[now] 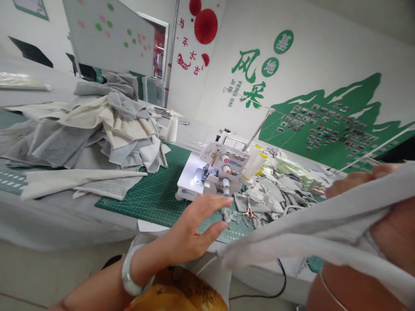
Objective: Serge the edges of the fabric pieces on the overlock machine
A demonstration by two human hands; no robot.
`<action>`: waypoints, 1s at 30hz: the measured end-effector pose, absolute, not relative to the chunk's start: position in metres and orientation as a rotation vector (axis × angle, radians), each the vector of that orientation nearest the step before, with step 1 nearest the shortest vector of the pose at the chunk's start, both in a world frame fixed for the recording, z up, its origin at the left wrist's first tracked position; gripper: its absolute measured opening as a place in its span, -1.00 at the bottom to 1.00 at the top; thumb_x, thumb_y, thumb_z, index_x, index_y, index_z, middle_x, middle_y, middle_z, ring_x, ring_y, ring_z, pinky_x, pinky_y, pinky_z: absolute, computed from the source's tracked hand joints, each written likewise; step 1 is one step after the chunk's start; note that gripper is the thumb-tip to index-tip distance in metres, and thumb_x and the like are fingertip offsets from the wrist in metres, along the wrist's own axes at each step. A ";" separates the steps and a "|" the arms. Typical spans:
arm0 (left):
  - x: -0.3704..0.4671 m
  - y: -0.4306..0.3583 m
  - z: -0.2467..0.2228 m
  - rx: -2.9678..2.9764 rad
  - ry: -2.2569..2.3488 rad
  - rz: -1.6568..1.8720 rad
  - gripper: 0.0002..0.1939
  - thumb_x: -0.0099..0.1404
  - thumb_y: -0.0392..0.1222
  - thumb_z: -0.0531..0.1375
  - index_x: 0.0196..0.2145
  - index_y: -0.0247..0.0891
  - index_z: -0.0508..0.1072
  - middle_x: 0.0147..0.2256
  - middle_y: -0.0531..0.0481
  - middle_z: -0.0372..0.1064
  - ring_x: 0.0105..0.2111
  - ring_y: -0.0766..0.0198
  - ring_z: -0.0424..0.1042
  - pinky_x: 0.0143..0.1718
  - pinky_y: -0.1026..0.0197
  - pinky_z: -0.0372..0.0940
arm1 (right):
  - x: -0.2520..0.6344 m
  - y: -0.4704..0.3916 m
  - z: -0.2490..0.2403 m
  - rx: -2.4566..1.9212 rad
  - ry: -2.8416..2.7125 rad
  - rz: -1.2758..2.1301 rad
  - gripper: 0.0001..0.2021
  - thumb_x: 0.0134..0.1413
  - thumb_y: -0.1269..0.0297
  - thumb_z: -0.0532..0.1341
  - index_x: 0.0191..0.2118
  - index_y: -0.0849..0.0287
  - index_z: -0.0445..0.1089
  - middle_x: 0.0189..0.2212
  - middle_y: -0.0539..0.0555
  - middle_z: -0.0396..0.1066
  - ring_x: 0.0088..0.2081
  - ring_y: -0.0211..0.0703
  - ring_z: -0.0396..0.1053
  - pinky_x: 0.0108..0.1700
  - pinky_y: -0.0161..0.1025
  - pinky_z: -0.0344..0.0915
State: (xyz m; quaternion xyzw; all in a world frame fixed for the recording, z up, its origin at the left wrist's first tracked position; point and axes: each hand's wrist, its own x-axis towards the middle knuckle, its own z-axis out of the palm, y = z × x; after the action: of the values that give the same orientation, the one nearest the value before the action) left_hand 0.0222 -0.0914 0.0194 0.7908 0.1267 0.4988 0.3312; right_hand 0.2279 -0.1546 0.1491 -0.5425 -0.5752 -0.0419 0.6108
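right hand (348,181) holds cloth (298,227) — left hand (197,231) near sewing machine (214,168)

Pale grey cloth (317,222) — long, folded, aslant.

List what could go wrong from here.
The grey fabric raised in the right hand could catch the scissors lying by the scraps. The left hand, open before the sewing machine, could be hurt if it drifts too close in use. The low-hanging cable might get snagged.

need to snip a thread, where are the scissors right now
In the head view, the scissors lie right of centre on the table, beside the fabric scraps and nearer the wearer than the serger.
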 end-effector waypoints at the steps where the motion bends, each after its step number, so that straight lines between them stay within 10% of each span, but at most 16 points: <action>1: 0.025 -0.096 0.026 2.019 0.283 1.260 -0.59 0.37 -0.22 0.11 0.16 -0.19 0.28 0.06 -0.17 0.37 0.07 0.12 0.33 0.11 0.05 0.24 | 0.214 -0.157 0.148 -1.122 -1.185 0.032 -0.77 0.22 0.01 0.04 -0.42 -0.09 0.27 -0.68 -0.02 0.15 -0.64 -0.15 0.01 -0.60 -0.16 -0.14; 9: 0.031 -0.107 0.045 1.425 0.340 1.203 -0.68 0.23 -0.12 0.27 -0.10 -0.31 0.39 -0.35 -0.05 0.44 -0.34 0.26 0.42 -0.27 0.25 0.31 | 0.163 -0.136 0.108 -1.293 -1.628 0.402 -0.62 0.25 0.10 0.10 -0.56 0.14 0.15 -0.61 -0.10 0.06 -0.55 -0.35 0.03 -0.50 -0.35 0.01; 13: 0.018 -0.107 0.042 1.470 0.368 1.189 -0.44 0.07 -0.26 0.35 0.02 -0.25 0.28 -0.25 -0.04 0.42 -0.26 0.25 0.41 -0.20 0.26 0.28 | 0.154 -0.130 0.086 -1.340 -1.651 0.421 -0.59 0.26 0.10 0.09 -0.57 0.13 0.04 -0.63 -0.13 -0.03 -0.56 -0.35 -0.05 -0.53 -0.35 -0.07; 20: 0.000 -0.085 0.014 1.513 0.798 1.254 -0.93 0.09 -0.33 0.16 -0.41 -0.27 0.31 -0.53 0.14 0.19 -0.54 0.42 0.16 -0.52 0.38 0.02 | 0.143 -0.131 0.065 -1.253 -1.502 0.883 -0.61 0.17 -0.06 0.15 -0.50 0.14 0.21 -0.59 -0.12 0.06 -0.55 -0.34 -0.04 -0.55 -0.38 -0.04; 30: -0.023 -0.050 -0.012 1.149 0.836 0.998 -0.92 -0.15 -0.25 0.09 -0.65 -0.28 0.21 -0.65 0.17 0.01 -0.61 0.45 -0.05 -0.59 0.38 -0.16 | 0.173 -0.138 0.051 -1.377 -1.089 0.991 -0.59 -0.05 -0.17 0.29 -0.48 0.12 0.44 -0.56 -0.01 0.38 -0.44 -0.16 0.31 -0.40 -0.32 0.29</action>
State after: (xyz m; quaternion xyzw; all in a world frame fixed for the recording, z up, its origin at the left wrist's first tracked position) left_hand -0.0228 -0.0499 -0.0123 0.5050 0.3674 0.4386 0.6462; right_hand 0.1730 -0.1377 0.0513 -0.5775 -0.4570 0.4158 0.5336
